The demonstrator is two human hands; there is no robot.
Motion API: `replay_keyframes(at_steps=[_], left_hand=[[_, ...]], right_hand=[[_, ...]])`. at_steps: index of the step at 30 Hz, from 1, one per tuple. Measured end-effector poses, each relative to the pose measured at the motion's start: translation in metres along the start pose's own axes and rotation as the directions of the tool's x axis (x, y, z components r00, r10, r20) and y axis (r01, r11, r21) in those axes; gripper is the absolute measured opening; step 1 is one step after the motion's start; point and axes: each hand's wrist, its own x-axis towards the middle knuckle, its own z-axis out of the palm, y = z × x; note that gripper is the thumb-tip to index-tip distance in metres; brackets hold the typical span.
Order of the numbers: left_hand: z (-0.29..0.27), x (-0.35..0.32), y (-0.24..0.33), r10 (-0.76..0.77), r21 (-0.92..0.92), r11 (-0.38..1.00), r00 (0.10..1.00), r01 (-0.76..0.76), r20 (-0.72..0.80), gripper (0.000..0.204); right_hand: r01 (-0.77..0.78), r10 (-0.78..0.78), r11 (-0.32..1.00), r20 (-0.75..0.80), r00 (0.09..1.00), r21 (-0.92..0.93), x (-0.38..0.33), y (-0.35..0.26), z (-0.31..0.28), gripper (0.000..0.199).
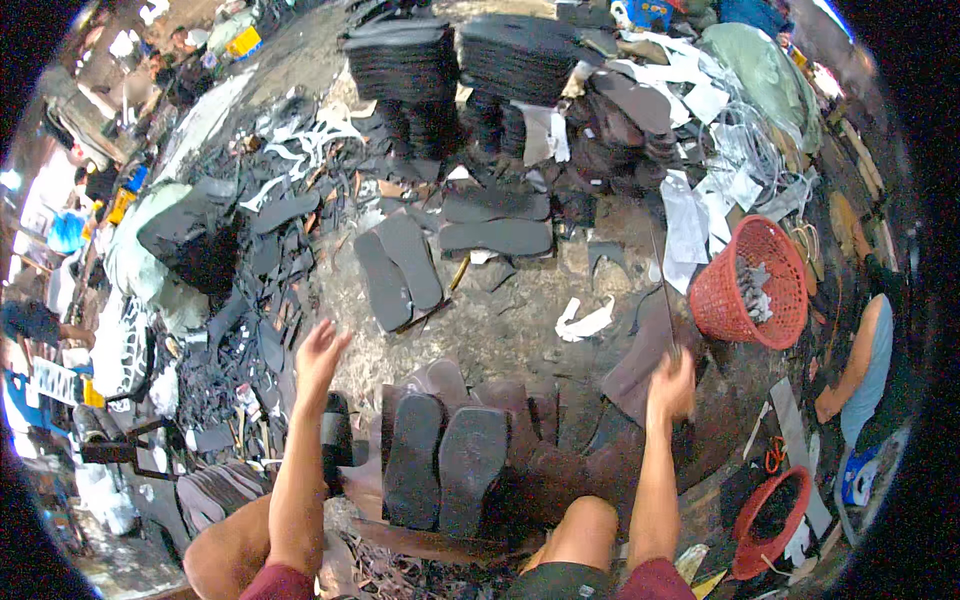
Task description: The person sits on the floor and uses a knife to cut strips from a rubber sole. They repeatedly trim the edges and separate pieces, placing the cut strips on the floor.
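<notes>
Left hand [318, 358]: released, left of centre
Right hand [673, 386]: grasping slender tool [664, 290], right of centre
Dark soles [416, 460]: paired, lower centre

Low bench [548, 482]: pair of soles [473, 460] near left edge; sheet [638, 370] farther right, toward far edge. Floor [510, 335]: second pair [380, 280], mid-left; third pair [495, 238], right of it; stacks [400, 68] toward far edge; basket [718, 308], right side, scraps [757, 292] inside.

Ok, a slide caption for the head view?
Left hand raised and open, right hand holding a thin tool, two dark sole-shaped pieces side by side in front, red basket at right.
</notes>
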Motion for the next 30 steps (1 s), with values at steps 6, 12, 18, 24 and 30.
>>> replay_keyframes(at_steps=[6, 12, 18, 24, 30], left_hand=[[0.141, 0.098, -0.097, 0.207, 0.735, 0.667, 0.978, -0.118, -0.031, 0.115], [0.156, 0.097, -0.117, 0.121, 0.769, 0.635, 0.993, -0.073, -0.006, 0.117], [0.176, 0.111, -0.108, 0.056, 0.699, 0.712, 0.997, -0.071, 0.044, 0.098], [0.186, 0.084, -0.096, 0.152, 0.611, 0.784, 0.918, 0.113, -0.365, 0.122], [-0.018, 0.145, -0.041, -0.202, -0.386, 0.902, 0.979, 0.192, 0.015, 0.028]], right_hand=[[-0.235, -0.148, 0.73, 0.485, 0.862, 0.642, 0.03, -0.18, 0.187, 0.028], [-0.489, -0.021, 0.594, 0.62, 0.784, 0.638, 0.038, -0.196, 0.268, 0.042], [-0.416, -0.018, 0.636, 0.552, 0.834, 0.65, 0.054, -0.171, 0.238, 0.051], [-0.569, 0.087, 0.293, 0.571, 0.816, 0.768, -0.002, -0.139, 0.12, 0.045], [-0.743, -0.12, 0.229, 0.776, 0.619, 0.628, -0.072, -0.105, -0.062, 0.054]])
